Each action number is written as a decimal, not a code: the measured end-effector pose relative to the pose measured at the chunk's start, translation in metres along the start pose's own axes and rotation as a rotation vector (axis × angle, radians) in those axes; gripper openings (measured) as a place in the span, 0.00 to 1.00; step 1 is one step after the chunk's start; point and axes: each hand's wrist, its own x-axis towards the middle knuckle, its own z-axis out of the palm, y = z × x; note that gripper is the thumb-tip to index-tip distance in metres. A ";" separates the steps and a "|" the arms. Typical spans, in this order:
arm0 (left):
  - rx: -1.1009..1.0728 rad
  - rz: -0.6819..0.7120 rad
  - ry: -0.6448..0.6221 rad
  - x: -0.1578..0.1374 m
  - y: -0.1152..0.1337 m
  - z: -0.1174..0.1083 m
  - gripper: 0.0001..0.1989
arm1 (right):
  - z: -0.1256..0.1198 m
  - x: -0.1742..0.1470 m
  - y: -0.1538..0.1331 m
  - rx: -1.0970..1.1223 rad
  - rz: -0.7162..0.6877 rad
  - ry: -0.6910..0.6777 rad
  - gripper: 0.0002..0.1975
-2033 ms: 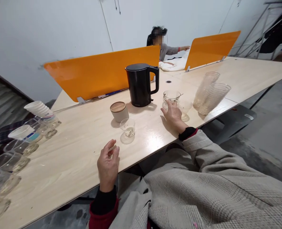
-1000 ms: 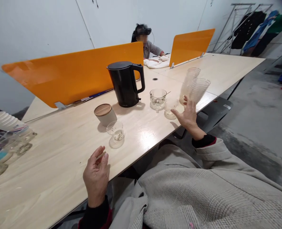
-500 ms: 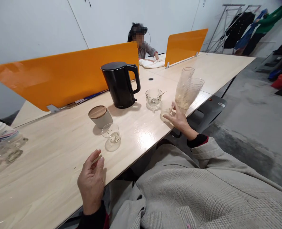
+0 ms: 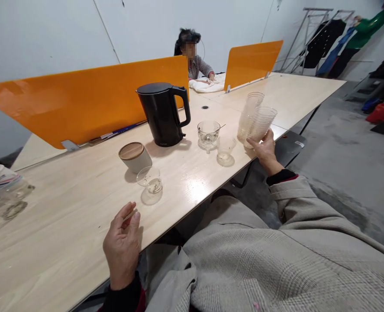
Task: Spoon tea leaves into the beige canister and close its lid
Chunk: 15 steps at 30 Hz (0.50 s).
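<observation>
My right hand (image 4: 266,151) has its fingers and thumb around the lower part of the nearer stack of clear plastic cups (image 4: 262,123). A second cup stack (image 4: 250,113) stands just behind it. Left of that hand, a single clear plastic cup (image 4: 226,152) rests upright beside a ribbed glass bowl (image 4: 208,132) with a thin dark stick over its rim. My left hand (image 4: 123,247) is at the table's near edge, fingers loosely curled, thumb apart, holding nothing. Nearest to it stands another clear cup (image 4: 151,184) with small dark bits inside, probably tea leaves.
A black electric kettle (image 4: 161,115) and a grey canister with a wooden lid (image 4: 136,158) stand mid-table. Orange dividers (image 4: 91,97) run along the back. Cups and bags (image 4: 5,186) crowd the far left. A person (image 4: 198,65) sits opposite, hands on white cloth.
My right hand has let go of the single cup, which now stands alone, and has moved right to the nearer cup stack. My left hand has stayed almost still.
</observation>
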 end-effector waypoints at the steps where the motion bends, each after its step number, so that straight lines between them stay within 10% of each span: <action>1: 0.007 -0.004 0.000 0.000 0.000 0.000 0.30 | 0.001 -0.001 -0.002 -0.002 0.035 0.003 0.43; 15: 0.039 -0.008 -0.002 -0.001 0.000 0.001 0.29 | -0.020 -0.050 -0.064 -0.025 0.026 0.030 0.51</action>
